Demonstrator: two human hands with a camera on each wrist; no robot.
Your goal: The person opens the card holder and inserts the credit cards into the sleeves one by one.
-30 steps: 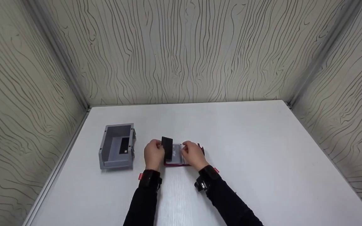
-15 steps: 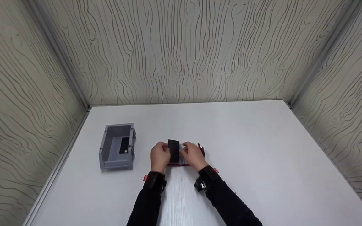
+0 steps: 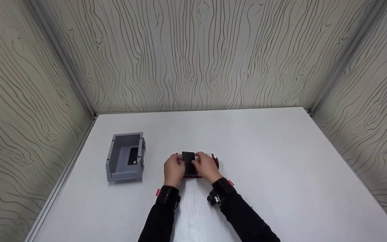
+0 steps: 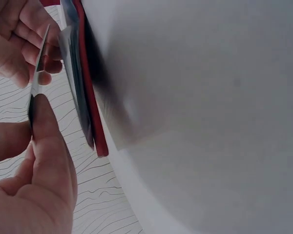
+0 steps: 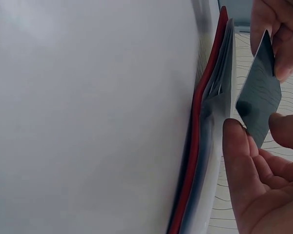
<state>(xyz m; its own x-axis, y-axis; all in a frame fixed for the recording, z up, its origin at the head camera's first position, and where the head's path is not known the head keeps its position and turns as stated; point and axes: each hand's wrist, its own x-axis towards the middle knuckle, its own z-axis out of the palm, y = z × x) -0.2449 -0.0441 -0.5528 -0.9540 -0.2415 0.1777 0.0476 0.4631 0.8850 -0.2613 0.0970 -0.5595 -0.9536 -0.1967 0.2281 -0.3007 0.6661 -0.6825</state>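
Observation:
A thin dark card (image 3: 188,163) stands upright over a red-covered card holder (image 4: 90,87) with clear plastic sleeves (image 5: 223,73). My left hand (image 3: 174,169) pinches the card between thumb and forefinger at its left edge. Opposite, my right hand (image 3: 207,166) has its thumb and forefinger spread on either side of the card's right edge, fingertips right at it. In the right wrist view the card tilts and has a glossy face. The holder lies on the table with its sleeves raised a little, mostly hidden below both hands in the head view.
To the left, a grey plastic bin (image 3: 124,158) stands on the white table (image 3: 264,151), with a dark card-like piece (image 3: 133,156) inside against its right wall. Wood-grain panels (image 3: 193,57) enclose the table at the back and sides.
My left hand has moved right with the dark card, from over the holder's left side up to my right fingers. A printed sleeve visible earlier is now covered. The right hand has stayed nearly still.

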